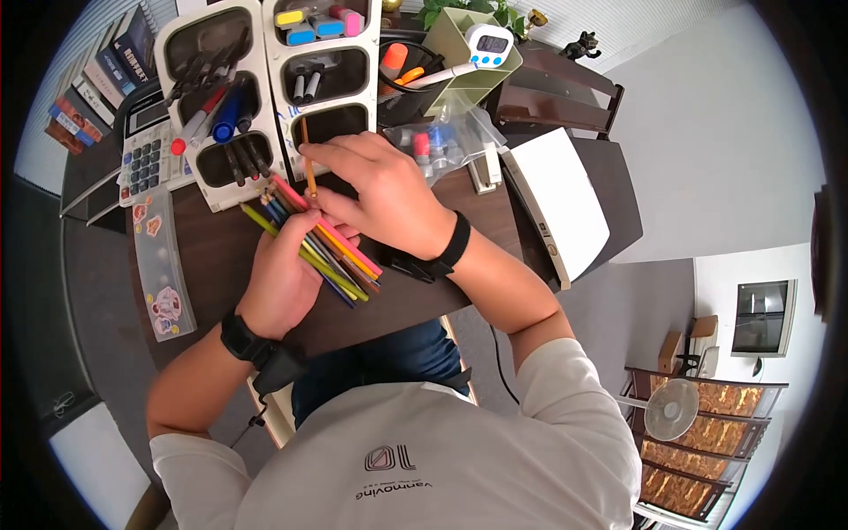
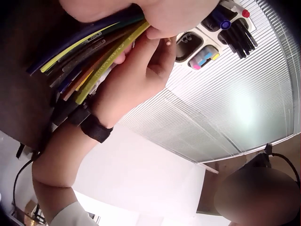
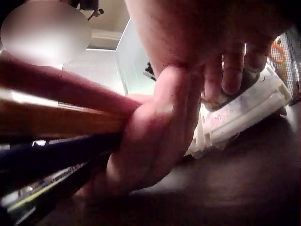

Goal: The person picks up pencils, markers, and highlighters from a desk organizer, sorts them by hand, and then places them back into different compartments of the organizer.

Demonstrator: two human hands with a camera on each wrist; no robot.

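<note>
My left hand [image 1: 281, 281] grips a bundle of colored pencils [image 1: 340, 256] above the desk, with yellow-green, pink, orange, brown and dark blue barrels fanning out. Between thumb and fingers, my right hand [image 1: 384, 190] pinches a single orange-brown pencil [image 1: 312, 181], its far end over the front compartment of the white desk organizer [image 1: 327, 104]. Both hands are close together, the right thumb near the bundle's upper end. From the left wrist view, the pencils [image 2: 108, 63] spread below the left palm, and the right hand [image 2: 127, 89] lies behind them.
Markers and pens [image 1: 227, 115] stand in the organizer's left column, highlighters [image 1: 329, 26] at its back. To the right are a mesh pen cup, a white timer [image 1: 488, 44], a clear bag [image 1: 450, 146] and a white box [image 1: 556, 203]. A calculator [image 1: 146, 163] and sticker-covered case [image 1: 163, 265] lie left.
</note>
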